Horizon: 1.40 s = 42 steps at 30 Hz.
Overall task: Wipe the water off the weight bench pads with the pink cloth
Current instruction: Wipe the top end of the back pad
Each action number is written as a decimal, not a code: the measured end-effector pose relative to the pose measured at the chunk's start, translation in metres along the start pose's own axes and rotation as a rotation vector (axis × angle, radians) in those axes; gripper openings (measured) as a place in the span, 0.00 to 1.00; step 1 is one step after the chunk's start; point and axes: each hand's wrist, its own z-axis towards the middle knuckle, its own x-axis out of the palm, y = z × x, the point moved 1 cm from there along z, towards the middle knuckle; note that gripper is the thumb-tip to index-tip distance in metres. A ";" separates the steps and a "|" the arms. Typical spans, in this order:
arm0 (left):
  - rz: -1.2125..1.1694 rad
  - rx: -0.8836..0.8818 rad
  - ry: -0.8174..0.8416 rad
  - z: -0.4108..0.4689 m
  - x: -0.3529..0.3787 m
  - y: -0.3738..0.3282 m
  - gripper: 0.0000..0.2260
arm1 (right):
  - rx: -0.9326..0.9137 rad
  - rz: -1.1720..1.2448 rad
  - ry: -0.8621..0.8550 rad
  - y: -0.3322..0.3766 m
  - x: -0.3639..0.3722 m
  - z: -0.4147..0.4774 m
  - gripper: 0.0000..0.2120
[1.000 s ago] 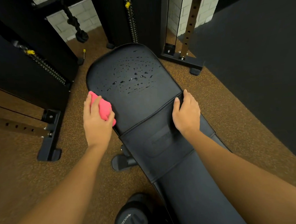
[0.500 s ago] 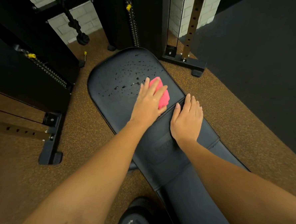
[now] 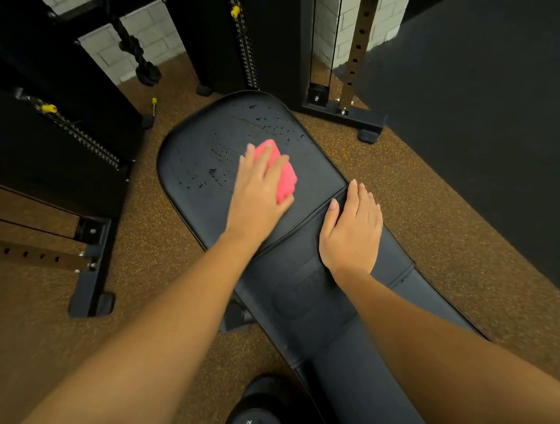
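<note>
- Cloth (image 3: 285, 175), pink, lies on the wide pad (image 3: 192, 191) near its middle, under the left grip (image 3: 258, 196)
- That left grip is flat with straight fingers and presses the cloth down
- On the seam by the next pad (image 3: 296, 283) rests the right grip (image 3: 352, 233), flat too, with nothing in it
- Small water drops (image 3: 266, 122) sit on the wide pad past the cloth and to its left
- One black weight (image 3: 252, 416) sits on the floor (image 3: 145, 285) at the near edge

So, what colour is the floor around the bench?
The floor is speckled brown, best seen in head view.
</note>
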 end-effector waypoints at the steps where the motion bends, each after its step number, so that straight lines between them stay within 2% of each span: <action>1: 0.021 0.052 0.014 -0.001 0.003 -0.002 0.26 | -0.003 0.000 0.001 0.000 0.000 0.000 0.25; 4: 0.072 0.069 0.023 0.008 -0.003 0.009 0.27 | -0.004 0.003 0.008 -0.001 0.000 0.000 0.25; 8: 0.021 -0.248 -0.077 0.020 -0.021 0.037 0.26 | -0.005 0.002 0.004 -0.001 0.000 0.000 0.25; 10: 0.003 -0.301 -0.108 0.016 -0.023 0.034 0.26 | -0.004 0.001 0.006 -0.001 0.000 0.000 0.25; 12: -0.003 -0.251 -0.087 0.008 -0.018 0.025 0.27 | -0.002 0.000 0.010 -0.001 0.001 0.000 0.25; 17: 0.061 0.060 0.039 -0.013 -0.008 0.016 0.28 | -0.006 0.002 0.007 -0.001 0.001 0.000 0.26; 19: 0.089 0.066 0.048 -0.008 -0.013 0.024 0.28 | -0.012 0.006 0.004 -0.001 0.001 0.000 0.26; 23: 0.015 -0.215 -0.030 0.000 -0.026 0.037 0.27 | -0.013 0.011 0.001 -0.002 0.001 0.000 0.25; 29: -0.182 -0.341 -0.060 -0.017 -0.031 0.032 0.26 | -0.014 0.029 0.010 0.000 -0.001 0.001 0.24; 31: -0.194 -0.365 -0.092 -0.027 -0.034 0.033 0.27 | -0.088 0.041 0.002 0.006 -0.006 0.002 0.24; 33: -0.188 -0.380 -0.144 -0.035 -0.036 0.033 0.27 | -0.242 0.066 0.003 0.024 -0.009 0.003 0.24; 37: -0.112 -0.380 -0.173 -0.045 -0.034 0.029 0.29 | -0.503 0.079 0.119 0.064 0.001 0.004 0.24; 42: 0.006 -0.306 -0.089 -0.047 -0.028 0.037 0.30 | -0.577 -0.027 0.188 0.066 0.015 -0.001 0.24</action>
